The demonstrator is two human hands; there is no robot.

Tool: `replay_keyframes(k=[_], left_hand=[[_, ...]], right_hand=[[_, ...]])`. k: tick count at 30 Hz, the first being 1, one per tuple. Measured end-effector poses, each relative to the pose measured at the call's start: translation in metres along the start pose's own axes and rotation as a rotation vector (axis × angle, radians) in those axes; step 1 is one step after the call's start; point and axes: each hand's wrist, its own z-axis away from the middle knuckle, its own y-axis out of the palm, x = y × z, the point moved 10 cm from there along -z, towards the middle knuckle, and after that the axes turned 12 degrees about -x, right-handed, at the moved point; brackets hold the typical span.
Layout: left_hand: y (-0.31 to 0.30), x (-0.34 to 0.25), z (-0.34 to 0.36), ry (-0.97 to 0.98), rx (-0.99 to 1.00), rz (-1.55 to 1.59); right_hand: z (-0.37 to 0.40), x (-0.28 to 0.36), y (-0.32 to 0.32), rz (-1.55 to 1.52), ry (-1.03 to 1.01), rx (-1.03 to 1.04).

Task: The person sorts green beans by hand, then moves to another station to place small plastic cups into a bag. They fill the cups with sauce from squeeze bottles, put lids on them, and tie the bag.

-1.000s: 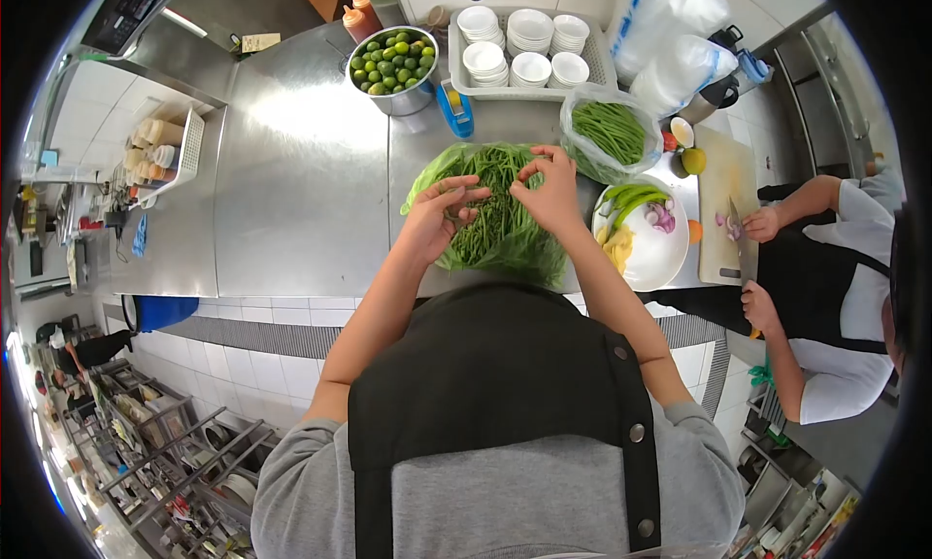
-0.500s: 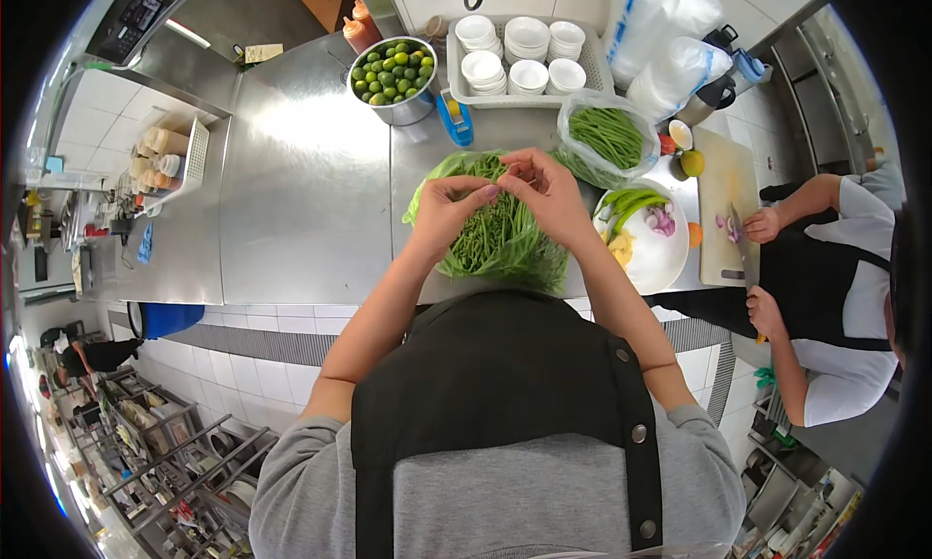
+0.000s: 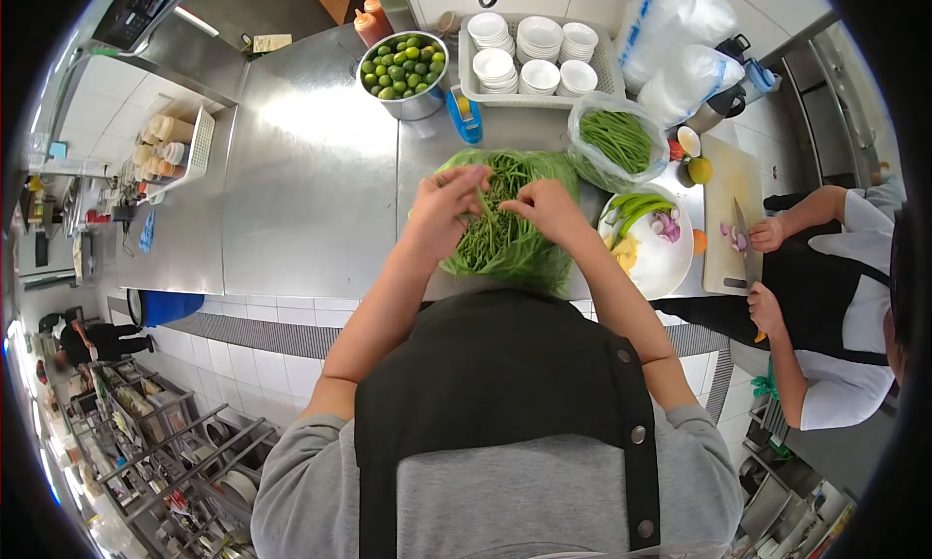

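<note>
In front of me lies a thin green plastic bag [image 3: 556,268], open at the top, full of slim green stems and small pieces [image 3: 485,243]. Over the bag's left side is my left hand [image 3: 447,209], fingers curled together and slightly blurred. My right hand [image 3: 549,212] hovers over the right side, thumb and forefinger pinched and pointing toward the left hand. A gap separates the two hands. Whatever either pinch contains is too small or too hidden to name. Right of them, a clear bag of long green beans [image 3: 615,141] stands on the steel counter.
A white plate [image 3: 670,272] holds green chillies, purple onion and yellow pieces. At right a co-worker's hands [image 3: 767,237] work with a knife on a cutting board [image 3: 723,170]. Behind are a pot of limes [image 3: 403,71], a tape dispenser [image 3: 464,117] and a crate of white bowls [image 3: 539,64].
My hands were together above the bag and have parted. The left moved slightly left and the right moved right and down. The view shifted slightly.
</note>
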Motion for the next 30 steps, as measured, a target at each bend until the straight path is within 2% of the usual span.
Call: replay_keyframes(k=[2, 4, 5, 8, 11, 17, 20, 23, 26, 28, 30], left_hand=[[-0.012, 0.0, -0.012, -0.095, -0.004, 0.201], [-0.023, 0.001, -0.022, -0.167, -0.05, 0.375], [-0.026, 0.0, -0.025, -0.167, -0.059, 0.392], [-0.03, 0.0, -0.027, -0.172, -0.087, 0.422], [-0.029, 0.0, -0.026, -0.161, -0.107, 0.43], [-0.034, -0.001, -0.027, -0.076, -0.148, 0.393], [-0.037, -0.003, -0.026, -0.016, -0.188, 0.26], [-0.041, 0.002, -0.026, -0.003, -0.188, 0.211], [-0.048, 0.005, -0.031, 0.008, -0.201, 0.24], [-0.054, 0.005, -0.031, 0.02, -0.221, 0.251], [-0.05, 0.003, -0.032, 0.026, -0.106, 0.257]], right_hand=[[0.007, 0.008, 0.004, -0.115, -0.131, -0.027], [0.016, 0.024, 0.002, -0.402, -0.099, 0.015], [0.019, 0.034, 0.001, -0.548, -0.081, 0.034], [0.026, 0.059, -0.011, -0.722, -0.145, -0.061], [0.029, 0.081, -0.031, -0.54, -0.279, -0.271], [0.033, 0.105, -0.042, -0.347, -0.432, -0.409], [0.039, 0.119, -0.037, -0.407, -0.509, -0.307], [0.049, 0.123, -0.005, -0.535, -0.578, 0.001], [0.056, 0.094, 0.048, -0.27, -0.446, 0.301], [0.044, 0.068, 0.048, -0.11, -0.35, 0.099], [0.039, 0.059, 0.029, 0.003, -0.314, -0.133]])
